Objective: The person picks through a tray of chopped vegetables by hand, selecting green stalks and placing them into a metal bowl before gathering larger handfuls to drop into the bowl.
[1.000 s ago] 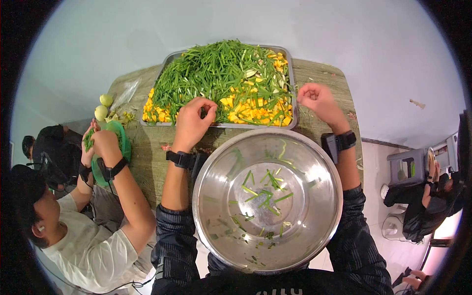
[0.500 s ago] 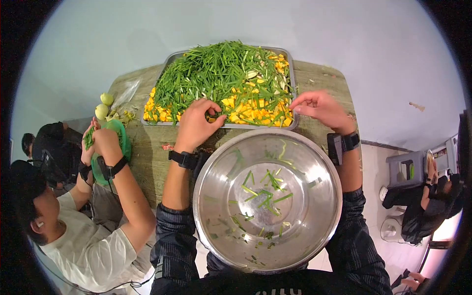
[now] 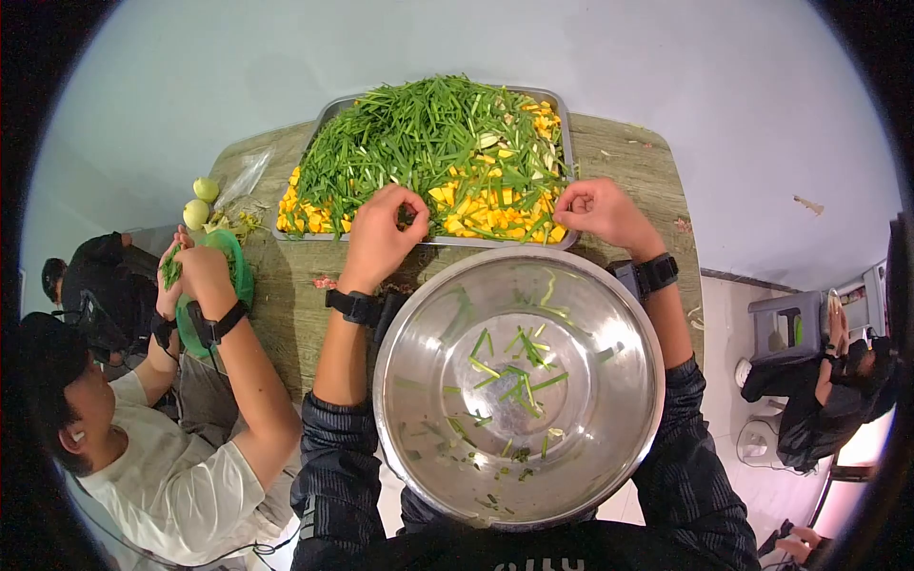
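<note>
A metal tray point(image 3: 568, 143) holds a heap of chopped green chives point(image 3: 419, 133) over diced yellow squash-like pieces point(image 3: 490, 214). My left hand point(image 3: 381, 236) is at the tray's front edge, thumb and forefinger curled into a pinch; whatever is between them is too small to make out. At the front right corner, my right hand point(image 3: 611, 217) has its fingertips closed together beside the yellow pieces, their contents hidden. Between my forearms sits a large steel bowl point(image 3: 428, 476), with a few cut green strips point(image 3: 524, 371) and scraps on its bottom.
The wooden table point(image 3: 619, 162) carries the tray, a clear plastic bag point(image 3: 249, 176) and pale green round vegetables point(image 3: 196, 213). On my left, a person point(image 3: 171, 466) holds greens over a green basket point(image 3: 243, 276). Farther right, another person sits near a grey stool point(image 3: 781, 324).
My right hand has drawn its fingers together at the tray's corner and shifted slightly left. My left thumb and forefinger have curled closer. The bowl stays in place.
</note>
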A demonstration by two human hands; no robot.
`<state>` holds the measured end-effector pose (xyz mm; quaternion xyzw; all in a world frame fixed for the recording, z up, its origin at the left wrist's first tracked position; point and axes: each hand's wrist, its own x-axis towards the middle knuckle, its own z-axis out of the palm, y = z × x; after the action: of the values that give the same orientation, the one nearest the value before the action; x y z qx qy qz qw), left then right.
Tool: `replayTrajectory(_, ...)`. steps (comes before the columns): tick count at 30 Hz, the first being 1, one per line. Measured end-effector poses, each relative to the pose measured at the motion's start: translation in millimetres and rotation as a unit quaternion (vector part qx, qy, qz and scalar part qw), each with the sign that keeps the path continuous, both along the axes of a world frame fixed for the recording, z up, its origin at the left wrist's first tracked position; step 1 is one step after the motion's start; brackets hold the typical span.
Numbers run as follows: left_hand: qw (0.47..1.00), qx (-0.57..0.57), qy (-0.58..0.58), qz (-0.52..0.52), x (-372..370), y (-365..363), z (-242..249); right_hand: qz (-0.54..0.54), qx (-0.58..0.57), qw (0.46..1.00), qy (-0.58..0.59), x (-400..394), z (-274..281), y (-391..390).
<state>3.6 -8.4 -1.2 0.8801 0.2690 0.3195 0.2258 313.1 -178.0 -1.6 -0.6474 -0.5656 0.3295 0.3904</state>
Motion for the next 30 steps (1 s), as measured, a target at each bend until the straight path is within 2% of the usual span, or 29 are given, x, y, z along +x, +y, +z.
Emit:
replayTrajectory(2, 0.992, -0.122, -0.038, 0.014, -4, 1, 6, -0.002, -0.003, 1.000, -0.015, 1, -2, 0)
replayTrajectory(3, 0.992, -0.122, -0.037, 0.013, -6, -2, 11, -0.003, -0.002, 1.000, -0.014, 1, -3, 1)
replayTrajectory(5, 0.933, -0.270, -0.215, -0.102, -14, -9, 22, -0.005, 0.046, 0.999, -0.027, -1, -6, 2)
replayTrajectory(6, 0.927, -0.241, -0.213, -0.195, -21, -11, 29, -0.009, 0.046, 0.999, -0.026, -3, -5, 2)
replayTrajectory(7, 0.926, -0.242, -0.212, -0.198, -21, -13, 34, -0.005, 0.055, 0.998, -0.016, -6, -4, 2)
replayTrajectory(9, 0.912, -0.215, -0.206, -0.282, -21, -18, 41, 0.000, 0.062, 0.998, -0.005, -8, -3, 1)
replayTrajectory(10, 0.930, -0.248, -0.185, -0.201, -17, -19, 41, 0.002, 0.062, 0.998, -0.004, -9, -2, 0)
replayTrajectory(11, 0.930, -0.247, -0.186, -0.197, -16, -14, 35, 0.006, 0.063, 0.998, -0.003, -10, 0, 2)
replayTrajectory(13, 0.966, -0.215, -0.126, -0.072, -10, 1, 15, 0.009, 0.069, 0.997, -0.018, -12, 1, 3)
replayTrajectory(14, 0.977, -0.177, -0.114, -0.047, -8, 5, 8, 0.007, 0.076, 0.997, -0.034, -12, 2, 2)
replayTrajectory(17, 0.982, -0.159, -0.095, -0.031, -6, 10, -5, 0.015, 0.069, 0.996, -0.055, -12, 4, 2)
replayTrajectory(23, 0.993, -0.097, -0.059, -0.026, -3, 5, -1, -0.004, 0.073, 0.996, -0.040, -11, -1, 2)
replayTrajectory(27, 0.993, -0.102, -0.062, -0.023, -4, 7, -1, 0.009, 0.050, 0.998, -0.038, -5, 0, 1)
replayTrajectory(29, 0.994, -0.096, -0.045, 0.003, -5, 5, 1, -0.007, 0.079, 0.996, 0.038, 1, -1, -1)
replayTrajectory(30, 0.994, -0.097, -0.045, 0.004, -6, 5, 2, -0.006, 0.078, 0.996, 0.038, 3, 3, -4)
